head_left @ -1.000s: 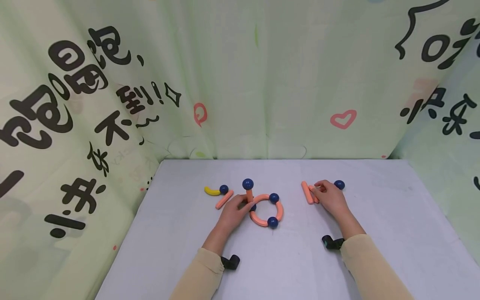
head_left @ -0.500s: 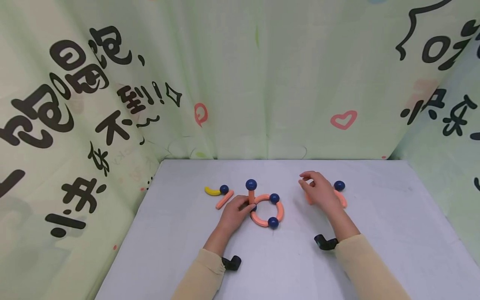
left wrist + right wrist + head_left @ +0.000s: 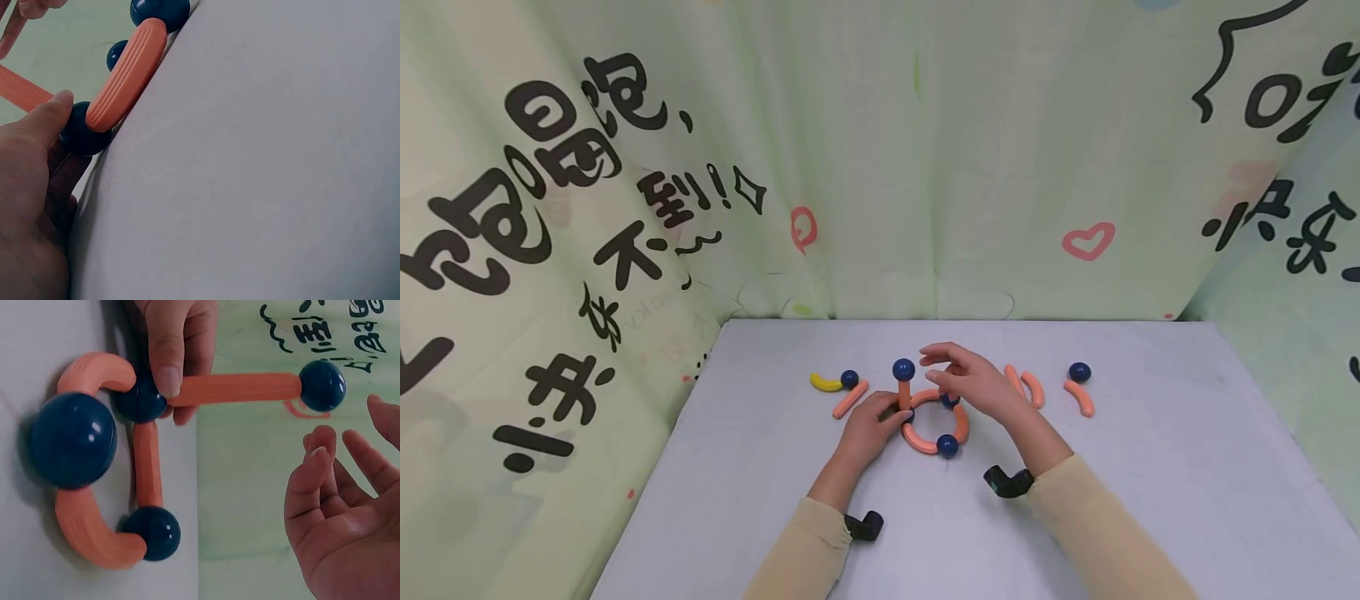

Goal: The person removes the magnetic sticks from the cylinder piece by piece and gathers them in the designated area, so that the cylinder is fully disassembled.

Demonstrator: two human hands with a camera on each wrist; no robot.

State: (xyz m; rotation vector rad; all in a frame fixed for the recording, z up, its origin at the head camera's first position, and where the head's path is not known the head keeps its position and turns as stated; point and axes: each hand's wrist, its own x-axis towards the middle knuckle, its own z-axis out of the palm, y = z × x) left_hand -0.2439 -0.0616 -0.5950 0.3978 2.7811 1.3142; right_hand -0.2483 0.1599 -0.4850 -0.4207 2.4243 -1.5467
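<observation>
A ring of curved orange rods (image 3: 960, 425) joined by three blue balls (image 3: 74, 440) lies on the table. My left hand (image 3: 871, 425) pinches the ring's left ball (image 3: 86, 129), thumb also against the base of a straight orange rod (image 3: 240, 388). That rod stands upright from the ball and carries another blue ball (image 3: 903, 370) on top. To the right of this top ball is my right hand (image 3: 977, 382), fingers loosely bent and holding nothing. In the head view it overlaps the ring's far ball (image 3: 950, 400); the right wrist view shows its fingertips close to the top ball.
On the left lie a yellow curved rod (image 3: 826, 382) touching a blue ball (image 3: 849, 379), and a straight orange rod (image 3: 851, 399). Right of the ring are two orange rods (image 3: 1033, 389), then a curved orange rod (image 3: 1079, 398) by a blue ball (image 3: 1080, 372). A curtain (image 3: 865, 167) hangs behind the table.
My right hand has left the orange rods on the right and moved left to the upright rod's top ball. The upright rod has straightened slightly; my left hand keeps its hold.
</observation>
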